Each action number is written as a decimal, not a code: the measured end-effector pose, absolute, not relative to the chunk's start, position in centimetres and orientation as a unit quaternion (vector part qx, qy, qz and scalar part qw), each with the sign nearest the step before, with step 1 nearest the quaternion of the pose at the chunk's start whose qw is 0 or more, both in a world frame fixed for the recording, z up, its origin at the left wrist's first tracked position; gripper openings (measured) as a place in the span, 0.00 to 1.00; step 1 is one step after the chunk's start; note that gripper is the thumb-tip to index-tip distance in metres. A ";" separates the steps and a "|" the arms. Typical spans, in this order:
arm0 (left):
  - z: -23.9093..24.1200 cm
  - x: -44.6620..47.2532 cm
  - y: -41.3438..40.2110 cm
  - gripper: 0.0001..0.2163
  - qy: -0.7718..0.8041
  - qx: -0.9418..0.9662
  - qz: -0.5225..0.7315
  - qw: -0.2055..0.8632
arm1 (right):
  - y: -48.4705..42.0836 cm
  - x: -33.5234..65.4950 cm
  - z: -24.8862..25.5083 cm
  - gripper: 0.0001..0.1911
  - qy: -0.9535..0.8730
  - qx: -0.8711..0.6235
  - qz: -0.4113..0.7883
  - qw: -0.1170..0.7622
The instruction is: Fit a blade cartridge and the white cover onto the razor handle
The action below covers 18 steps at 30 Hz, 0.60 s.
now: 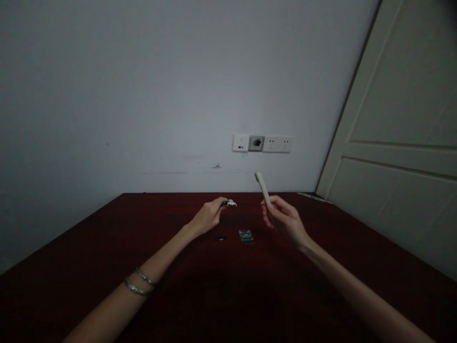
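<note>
My left hand (208,216) is stretched out over the dark red table (89,267), its fingertips pinched on a small white and dark part (230,203). My right hand (283,220) is closed round a slim white stick-shaped object (262,186) that points up and to the left. Between the hands, on the table, lie a small green and clear box (246,235) and a tiny black piece (221,237). Two thin bracelets (140,282) sit on my left wrist.
A white wall rises behind the table, with a row of sockets (262,143) low on it. A pale door (400,143) stands at the right, close to the table's right edge. A thin flat strip (314,196) lies at the table's far right corner.
</note>
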<state>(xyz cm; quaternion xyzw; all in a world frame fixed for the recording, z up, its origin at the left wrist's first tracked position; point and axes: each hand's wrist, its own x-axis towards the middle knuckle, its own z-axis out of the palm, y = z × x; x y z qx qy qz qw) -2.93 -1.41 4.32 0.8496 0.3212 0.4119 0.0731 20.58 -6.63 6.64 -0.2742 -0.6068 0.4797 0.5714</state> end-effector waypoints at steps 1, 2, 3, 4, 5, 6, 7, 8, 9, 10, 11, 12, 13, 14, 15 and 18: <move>4.2 -3.2 -1.2 0.12 0.321 0.853 0.406 0.064 | -5.9 21.5 7.8 0.10 -0.624 -0.283 0.472 0.554; 4.0 -3.4 -1.0 0.12 0.323 0.857 0.398 0.055 | -5.3 22.3 8.9 0.10 -0.641 -0.299 0.467 0.530; 3.8 -3.5 -0.8 0.12 0.326 0.862 0.386 0.045 | -4.8 22.9 9.9 0.09 -0.664 -0.316 0.454 0.502; 3.6 -3.6 -0.7 0.13 0.329 0.866 0.374 0.036 | -4.3 23.5 10.6 0.09 -0.692 -0.332 0.443 0.463; 3.4 -3.7 -0.5 0.13 0.331 0.870 0.363 0.026 | -4.0 23.8 11.1 0.09 -0.716 -0.346 0.434 0.423; 3.3 -3.8 -0.4 0.14 0.331 0.874 0.354 0.018 | -3.8 23.9 11.4 0.09 -0.738 -0.357 0.425 0.385; 3.1 -3.9 -0.3 0.15 0.329 0.878 0.347 0.013 | -3.7 23.9 11.5 0.09 -0.756 -0.363 0.416 0.351; 3.0 -4.0 -0.2 0.16 0.323 0.883 0.340 0.008 | -3.7 23.6 11.4 0.09 -0.771 -0.365 0.407 0.326; 2.9 -4.0 -0.1 0.17 0.317 0.887 0.336 0.004 | -3.6 23.3 11.1 0.10 -0.784 -0.365 0.396 0.310; 2.8 -4.1 -0.1 0.18 0.311 0.890 0.333 -0.001 | -3.7 22.8 10.8 0.11 -0.794 -0.362 0.384 0.300; 2.7 -4.1 0.0 0.18 0.307 0.893 0.330 -0.005 | -3.7 22.2 10.5 0.11 -0.803 -0.360 0.373 0.294; 2.6 -4.1 0.0 0.18 0.305 0.895 0.326 -0.008 | -3.7 21.6 10.1 0.12 -0.809 -0.359 0.364 0.289; 2.5 -4.1 0.0 0.19 0.303 0.897 0.321 -0.013 | -3.7 21.2 9.8 0.13 -0.814 -0.360 0.357 0.283; 2.5 -4.1 0.0 0.19 0.301 0.900 0.315 -0.019 | -3.7 20.9 9.6 0.14 -0.818 -0.362 0.350 0.277; 2.4 -4.1 0.0 0.18 0.298 0.903 0.307 -0.027 | -3.6 20.7 9.4 0.15 -0.823 -0.364 0.343 0.270; 2.3 -4.2 0.2 0.18 0.286 0.908 0.300 -0.062 | -3.0 21.6 9.4 0.16 -0.835 -0.370 0.328 0.241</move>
